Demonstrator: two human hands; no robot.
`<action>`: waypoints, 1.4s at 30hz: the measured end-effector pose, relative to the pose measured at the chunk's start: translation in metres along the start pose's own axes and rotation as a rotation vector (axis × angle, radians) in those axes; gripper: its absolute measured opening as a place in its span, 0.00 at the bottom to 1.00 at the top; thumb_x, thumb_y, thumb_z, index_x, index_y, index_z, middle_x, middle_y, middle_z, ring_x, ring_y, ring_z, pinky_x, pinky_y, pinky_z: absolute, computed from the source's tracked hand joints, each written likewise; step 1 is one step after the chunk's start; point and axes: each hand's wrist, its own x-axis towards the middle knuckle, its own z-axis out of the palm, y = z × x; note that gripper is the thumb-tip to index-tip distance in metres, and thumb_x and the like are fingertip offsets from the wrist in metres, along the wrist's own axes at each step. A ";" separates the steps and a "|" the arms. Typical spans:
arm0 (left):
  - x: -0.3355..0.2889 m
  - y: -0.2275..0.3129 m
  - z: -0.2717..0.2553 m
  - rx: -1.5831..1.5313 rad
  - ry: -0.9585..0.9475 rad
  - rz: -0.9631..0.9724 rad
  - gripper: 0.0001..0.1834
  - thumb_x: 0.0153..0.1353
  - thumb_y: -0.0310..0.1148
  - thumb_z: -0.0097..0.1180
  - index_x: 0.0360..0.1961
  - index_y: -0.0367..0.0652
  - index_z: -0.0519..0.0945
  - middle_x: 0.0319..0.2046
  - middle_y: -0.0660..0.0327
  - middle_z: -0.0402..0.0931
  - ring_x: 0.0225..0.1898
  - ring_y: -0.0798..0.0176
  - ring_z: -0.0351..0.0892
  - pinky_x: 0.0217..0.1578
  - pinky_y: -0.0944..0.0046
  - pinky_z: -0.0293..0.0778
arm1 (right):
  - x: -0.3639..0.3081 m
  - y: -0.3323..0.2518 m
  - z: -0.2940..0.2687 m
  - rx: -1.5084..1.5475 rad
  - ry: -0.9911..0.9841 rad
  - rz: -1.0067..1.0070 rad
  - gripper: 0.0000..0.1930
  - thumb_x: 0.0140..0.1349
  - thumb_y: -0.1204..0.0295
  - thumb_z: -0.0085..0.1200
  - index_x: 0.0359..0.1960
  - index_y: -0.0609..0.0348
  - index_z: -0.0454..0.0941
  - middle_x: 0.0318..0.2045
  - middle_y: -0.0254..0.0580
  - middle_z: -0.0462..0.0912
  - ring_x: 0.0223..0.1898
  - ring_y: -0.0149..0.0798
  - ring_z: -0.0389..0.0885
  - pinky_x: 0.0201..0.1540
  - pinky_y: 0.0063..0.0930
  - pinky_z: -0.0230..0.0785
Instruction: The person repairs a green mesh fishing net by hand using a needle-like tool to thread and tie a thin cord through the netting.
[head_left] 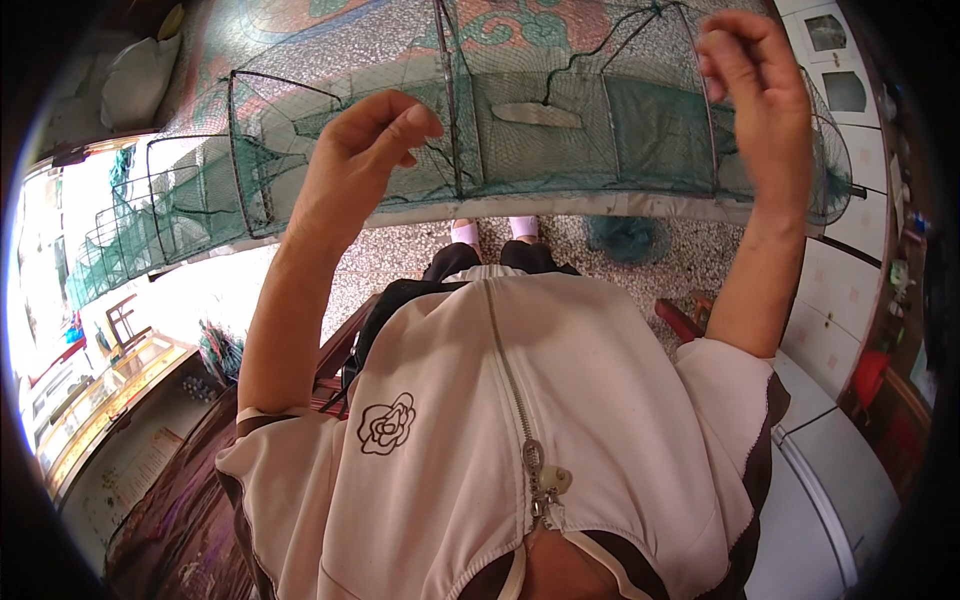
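A long green mesh net trap (560,150) on dark frame rods stretches across the view in front of me. My left hand (375,135) is raised over its middle-left part, close to a dark upright rod (447,100). Its thumb and fingers are curled together; anything thin between them is too small to make out. Over the right end of the net is my right hand (755,80), fingers bent into a pinch whose contents I cannot make out. Between the hands a dark green cord (585,62) winds over the mesh, down to a pale oval patch (538,115).
The net rests on a patterned tabletop (330,25) with a pale front edge. Below it, a bundle of blue-green netting (628,238) lies on the speckled floor (390,265). White cabinets (835,310) stand at the right; a glass-topped counter (120,400) is at the left.
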 end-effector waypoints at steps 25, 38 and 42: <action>0.006 -0.013 -0.009 -0.133 0.133 -0.047 0.12 0.70 0.38 0.45 0.36 0.42 0.76 0.30 0.65 0.80 0.23 0.80 0.65 0.24 0.77 0.62 | -0.017 0.021 0.136 0.035 -0.311 0.016 0.06 0.57 0.74 0.61 0.36 0.54 0.80 0.31 0.29 0.75 0.33 0.25 0.74 0.37 0.20 0.69; 0.006 -0.025 -0.020 -0.330 0.138 -0.107 0.12 0.70 0.37 0.45 0.35 0.40 0.74 0.31 0.62 0.77 0.27 0.73 0.72 0.27 0.73 0.66 | -0.020 0.010 0.174 -0.106 -0.177 -0.198 0.08 0.53 0.66 0.66 0.32 0.53 0.81 0.31 0.32 0.70 0.33 0.31 0.71 0.36 0.22 0.66; 0.006 -0.023 -0.017 -0.271 0.130 -0.081 0.13 0.70 0.38 0.46 0.34 0.39 0.74 0.30 0.61 0.78 0.26 0.74 0.72 0.28 0.73 0.68 | -0.014 0.003 0.176 0.015 -0.023 -0.360 0.09 0.52 0.67 0.66 0.33 0.53 0.81 0.31 0.33 0.73 0.33 0.31 0.73 0.38 0.23 0.67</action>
